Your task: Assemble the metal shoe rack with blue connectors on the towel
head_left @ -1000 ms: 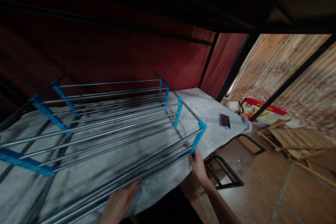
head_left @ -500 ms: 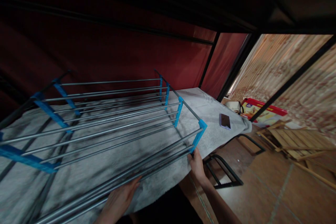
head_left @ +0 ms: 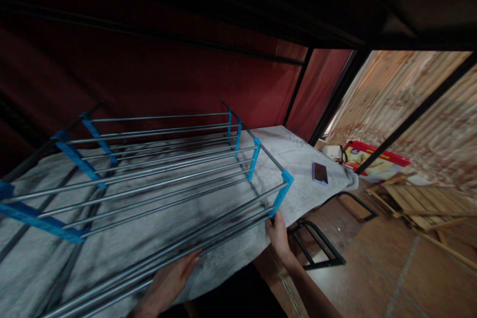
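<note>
A rack of grey metal tubes [head_left: 175, 178] with blue plastic connectors [head_left: 282, 191] lies on its side across a grey cloth [head_left: 298, 154]. At its near right corner, the fingers of my right hand [head_left: 278, 236] close round the lower end of a blue connector where the tubes meet it. My left hand [head_left: 172, 278] is at the near tubes, farther left along the front edge. Its fingers curl under the lowest tube, and part of them is hidden behind it.
A phone [head_left: 320, 173] lies on the cloth to the right. Beyond the edge are a black metal frame [head_left: 324, 243], a folded wooden piece [head_left: 428, 203] and a red and yellow box [head_left: 376, 159]. Dark bars run overhead, and a red panel [head_left: 208, 79] stands behind.
The view has shifted very slightly, and the rack's left end appears a little farther right. Both hands keep their places on the rack.
</note>
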The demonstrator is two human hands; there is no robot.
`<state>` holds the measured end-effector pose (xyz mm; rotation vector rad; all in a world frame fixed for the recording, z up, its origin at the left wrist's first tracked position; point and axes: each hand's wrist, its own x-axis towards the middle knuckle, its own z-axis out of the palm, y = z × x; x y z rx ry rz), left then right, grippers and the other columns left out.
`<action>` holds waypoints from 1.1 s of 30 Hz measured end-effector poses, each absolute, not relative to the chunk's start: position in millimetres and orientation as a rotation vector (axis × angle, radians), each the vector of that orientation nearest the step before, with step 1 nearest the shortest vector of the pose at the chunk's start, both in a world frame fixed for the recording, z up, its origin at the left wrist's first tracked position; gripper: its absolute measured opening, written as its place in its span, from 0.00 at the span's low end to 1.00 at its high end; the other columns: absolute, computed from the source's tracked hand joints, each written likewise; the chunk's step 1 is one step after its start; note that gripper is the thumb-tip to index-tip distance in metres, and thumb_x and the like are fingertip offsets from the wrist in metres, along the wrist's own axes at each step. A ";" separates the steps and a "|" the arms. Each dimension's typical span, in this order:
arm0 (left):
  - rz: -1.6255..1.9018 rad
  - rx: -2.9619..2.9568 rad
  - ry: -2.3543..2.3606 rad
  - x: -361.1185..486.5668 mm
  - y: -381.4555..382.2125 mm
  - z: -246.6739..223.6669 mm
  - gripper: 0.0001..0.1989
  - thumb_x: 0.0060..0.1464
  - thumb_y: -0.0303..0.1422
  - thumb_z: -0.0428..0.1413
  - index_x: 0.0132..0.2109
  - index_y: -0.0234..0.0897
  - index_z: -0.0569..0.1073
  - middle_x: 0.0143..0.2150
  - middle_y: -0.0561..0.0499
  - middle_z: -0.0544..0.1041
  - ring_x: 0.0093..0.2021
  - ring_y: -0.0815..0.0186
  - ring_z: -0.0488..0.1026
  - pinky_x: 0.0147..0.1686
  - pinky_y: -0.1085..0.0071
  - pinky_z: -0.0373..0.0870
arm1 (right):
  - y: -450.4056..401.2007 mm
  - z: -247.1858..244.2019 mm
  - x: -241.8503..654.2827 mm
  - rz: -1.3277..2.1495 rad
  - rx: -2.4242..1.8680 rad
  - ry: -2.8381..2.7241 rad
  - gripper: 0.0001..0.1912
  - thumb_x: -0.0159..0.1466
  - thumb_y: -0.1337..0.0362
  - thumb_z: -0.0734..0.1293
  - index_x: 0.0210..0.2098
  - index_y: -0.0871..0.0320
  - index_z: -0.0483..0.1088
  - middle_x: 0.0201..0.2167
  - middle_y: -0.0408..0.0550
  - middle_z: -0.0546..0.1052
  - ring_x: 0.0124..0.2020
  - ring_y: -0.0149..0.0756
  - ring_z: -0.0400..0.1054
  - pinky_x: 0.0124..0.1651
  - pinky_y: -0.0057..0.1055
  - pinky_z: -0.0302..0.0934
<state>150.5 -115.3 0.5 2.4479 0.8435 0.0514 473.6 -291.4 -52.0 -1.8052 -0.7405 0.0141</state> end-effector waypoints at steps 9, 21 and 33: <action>-0.038 2.541 0.812 152.6 -118.0 3.8 0.23 0.66 0.37 0.41 0.61 0.46 0.73 0.56 0.49 0.80 0.55 0.57 0.78 0.56 0.64 0.73 | -287.8 -56.6 472.1 0.002 -1.794 -0.715 0.13 0.58 0.65 0.62 0.44 0.54 0.68 0.41 0.48 0.73 0.45 0.42 0.66 0.56 0.42 0.60; 0.071 2.844 1.055 116.5 -134.2 -11.0 0.20 0.65 0.31 0.45 0.57 0.37 0.76 0.55 0.39 0.79 0.54 0.49 0.76 0.55 0.52 0.70 | -290.7 -54.2 473.0 0.018 -1.776 -0.732 0.12 0.58 0.63 0.63 0.43 0.53 0.67 0.39 0.46 0.73 0.44 0.39 0.66 0.54 0.40 0.61; 0.020 2.816 0.928 123.8 -130.4 7.9 0.21 0.68 0.29 0.38 0.52 0.38 0.75 0.40 0.42 0.83 0.44 0.54 0.80 0.47 0.58 0.72 | -289.3 -50.1 469.6 0.002 -1.797 -0.741 0.14 0.57 0.64 0.61 0.43 0.54 0.66 0.41 0.47 0.72 0.44 0.40 0.65 0.56 0.43 0.60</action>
